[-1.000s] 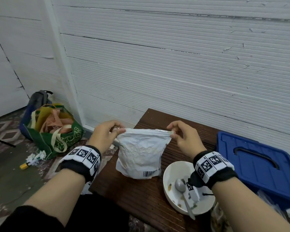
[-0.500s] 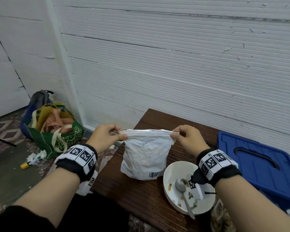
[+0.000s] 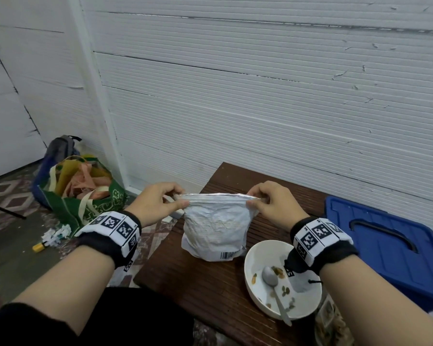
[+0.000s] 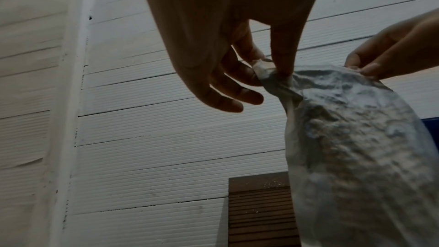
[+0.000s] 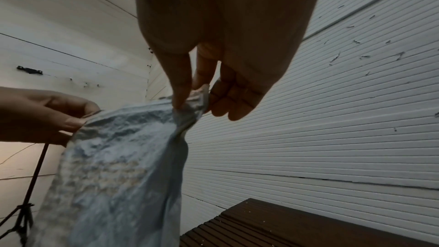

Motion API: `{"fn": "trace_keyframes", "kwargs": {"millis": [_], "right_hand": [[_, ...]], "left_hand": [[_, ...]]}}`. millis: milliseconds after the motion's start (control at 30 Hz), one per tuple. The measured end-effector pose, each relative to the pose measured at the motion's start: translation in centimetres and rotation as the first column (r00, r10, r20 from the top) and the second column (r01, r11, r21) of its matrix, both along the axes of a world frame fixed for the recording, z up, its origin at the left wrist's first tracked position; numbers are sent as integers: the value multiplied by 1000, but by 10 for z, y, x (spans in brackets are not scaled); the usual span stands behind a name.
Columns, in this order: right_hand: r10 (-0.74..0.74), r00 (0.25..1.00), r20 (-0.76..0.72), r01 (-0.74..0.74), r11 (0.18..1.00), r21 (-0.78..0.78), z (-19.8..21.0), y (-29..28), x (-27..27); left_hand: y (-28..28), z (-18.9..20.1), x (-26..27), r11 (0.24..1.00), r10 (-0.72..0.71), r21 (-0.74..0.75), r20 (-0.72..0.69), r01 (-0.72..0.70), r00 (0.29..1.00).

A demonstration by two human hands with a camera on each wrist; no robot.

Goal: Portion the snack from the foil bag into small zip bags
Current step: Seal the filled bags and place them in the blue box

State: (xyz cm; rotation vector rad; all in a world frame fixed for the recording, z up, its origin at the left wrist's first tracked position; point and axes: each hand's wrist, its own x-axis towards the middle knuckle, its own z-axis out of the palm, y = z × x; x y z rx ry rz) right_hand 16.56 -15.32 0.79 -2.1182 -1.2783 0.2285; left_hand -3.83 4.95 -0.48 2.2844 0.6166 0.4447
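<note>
A crinkled white foil bag (image 3: 215, 228) with a barcode near its bottom stands upright on the dark wooden table (image 3: 198, 290). My left hand (image 3: 175, 201) pinches the bag's top left corner between thumb and fingers, as the left wrist view shows at the foil bag (image 4: 351, 147) held by my left hand (image 4: 268, 67). My right hand (image 3: 256, 201) pinches the top right corner; in the right wrist view my right hand (image 5: 190, 99) holds the foil bag (image 5: 114, 176). The bag's top edge is stretched flat and straight between both hands. No small zip bags are plainly visible.
A white bowl (image 3: 255, 293) with a metal spoon (image 3: 270, 273) and a few snack pieces sits at the table's near right. A blue plastic lid (image 3: 390, 248) lies to the right. A green tote bag (image 3: 83, 193) and a backpack (image 3: 60, 148) stand on the floor at left.
Both hands have pulled the bag's top corners apart, stretching the mouth flat and taut. The bag has shifted slightly right and nearer to the bowl.
</note>
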Motion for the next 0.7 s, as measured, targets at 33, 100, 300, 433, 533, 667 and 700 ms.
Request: {"fn": "trace_keyframes", "kwargs": {"millis": [33,100,300,433,533,667,700], "right_hand": [[8,1000,-3,-8,1000,9,1,1,-1],[18,1000,-21,-17,999,29,3,4,-3],[29,998,50,-28,999,-16,-1,10,-6],[51,995,91,-45,997,-67,2,14,-7],[70,995,67,-67,996,-56,2,20,-13],[63,995,73,-60,998,-36,1,26,-16],[57,994,88,-54,998,-33,0,26,-16]], "left_hand": [[0,0,2,1000,-11,2,1,11,1000],[-2,0,5,999,-29,20,26,28,999],[-3,-2,14,991,-7,130,42,1,999],[-7,1,16,992,-35,122,16,33,999],[-14,5,23,990,-98,111,46,92,994],[-17,3,30,987,-92,138,47,85,995],[-16,2,31,987,-88,137,44,81,995]]}}
